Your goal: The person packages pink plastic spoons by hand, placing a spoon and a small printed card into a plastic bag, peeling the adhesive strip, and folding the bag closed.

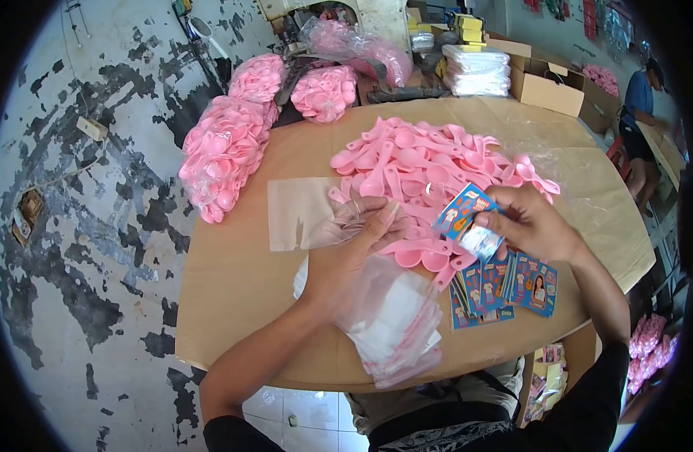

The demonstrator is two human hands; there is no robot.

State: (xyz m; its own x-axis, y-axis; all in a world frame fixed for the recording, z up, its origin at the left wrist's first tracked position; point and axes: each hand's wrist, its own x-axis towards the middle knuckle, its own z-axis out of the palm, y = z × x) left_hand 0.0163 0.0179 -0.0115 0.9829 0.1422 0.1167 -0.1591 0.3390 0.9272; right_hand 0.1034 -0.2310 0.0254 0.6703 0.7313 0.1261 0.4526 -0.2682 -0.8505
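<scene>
My left hand rests on a few pink plastic spoons and the edge of a clear plastic bag on the brown table. My right hand pinches a folded blue printed card just above those spoons. A fan of more blue printed cards lies under my right wrist. A stack of clear bags with pink edges sits below my left hand. A large heap of loose pink spoons spreads across the table beyond both hands.
Packed bags of pink spoons lie at the table's far left, with more bagged spoons behind. Cardboard boxes and a white stack stand at the back. Another person sits at far right. A peeling wall is on the left.
</scene>
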